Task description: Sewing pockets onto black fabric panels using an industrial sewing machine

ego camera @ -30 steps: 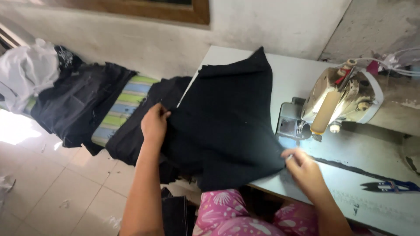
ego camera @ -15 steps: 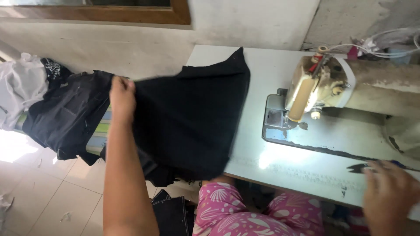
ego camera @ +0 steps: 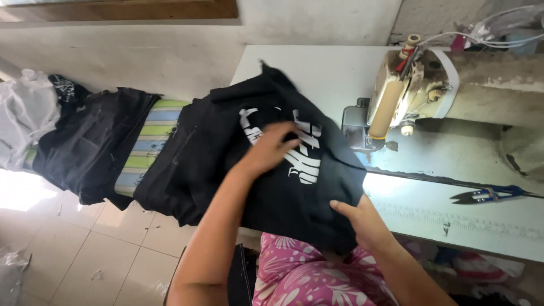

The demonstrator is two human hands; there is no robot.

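Since half a second ago the black garment (ego camera: 294, 187) has been turned so that a white printed design now faces up, and both hands have come back onto it; before, the left hand held it up by an edge out to the left while the right hand lay far right on the table by the thread snips.

Now the left hand (ego camera: 271, 148) lies flat on the middle of the garment, right over the white print, its fingers (ego camera: 286, 131) loosely spread and pressing the cloth down, pinching nothing. The right hand (ego camera: 362, 222) is at the garment's near right corner, at the table's near edge; its fingers are tucked under the cloth and hidden, the thumb lying on top, so it appears to grip the edge, though the exact hold cannot be told.

The garment lies on the left part of the white table (ego camera: 340, 71), its left side spilling over the table edge toward a striped green and blue cushion (ego camera: 148, 144). Just beside it on the right stands a cream sewing machine (ego camera: 419, 85), its needle end close to the cloth's right edge. Blue-handled thread snips (ego camera: 493, 195) lie on the table well to the right, apart from both hands. Farther left, a pile of dark clothing (ego camera: 90, 144) is draped over the cushion, with a white cloth (ego camera: 22, 119) beyond it. Pink flowered trousers (ego camera: 309, 277) show at the near edge, over a pale tiled floor (ego camera: 85, 249).
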